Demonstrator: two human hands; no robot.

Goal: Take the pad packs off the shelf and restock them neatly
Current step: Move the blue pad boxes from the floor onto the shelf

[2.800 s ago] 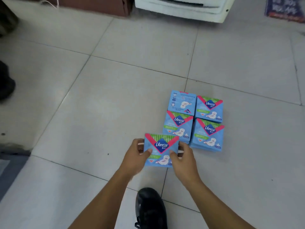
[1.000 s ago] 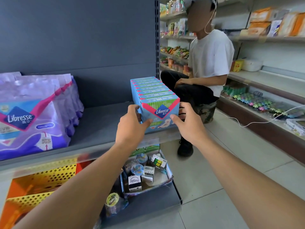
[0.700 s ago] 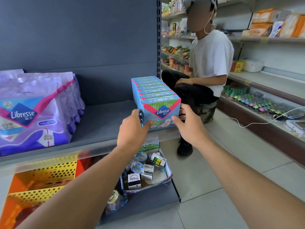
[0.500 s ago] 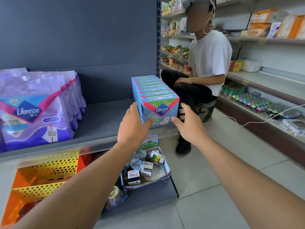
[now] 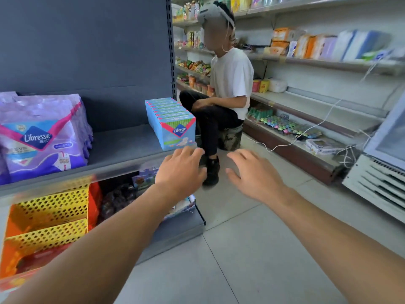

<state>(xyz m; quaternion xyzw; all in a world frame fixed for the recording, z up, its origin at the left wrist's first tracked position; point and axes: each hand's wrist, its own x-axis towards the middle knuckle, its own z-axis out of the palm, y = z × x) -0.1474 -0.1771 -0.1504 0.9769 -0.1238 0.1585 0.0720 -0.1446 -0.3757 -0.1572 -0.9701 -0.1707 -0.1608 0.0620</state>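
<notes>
**Blue packs lined up on the shelf, both hands free**

Lowest in the frame, two bare forearms reach up from the bottom corners. The left hand sits at centre, fingers spread and relaxed, holding nothing; its fingertips lie just below the front pack without clearly touching it. The right hand hangs just to the right of it over the floor, fingers likewise loose and apart, empty.

Just above the hands, a row of blue pad packs stands upright on the grey shelf, at its right end near the front lip. They are slim blue boxes, each with a green-striped top and a pink chevron around a dark Libresse badge, filed face-forward one behind another toward the back panel — edges flush, the row straight.

At middle left, on the same shelf and well apart from the blue row, purple Libresse bags stand in a softer, puffier stack.

As a judgement, this row looks finished: the packs are seated and squared, and both hands are off them. Whether more packs wait elsewhere cannot be told from this view — none is visible on the floor shown.

Farther back, a person in a white shirt sits in the aisle.
</notes>
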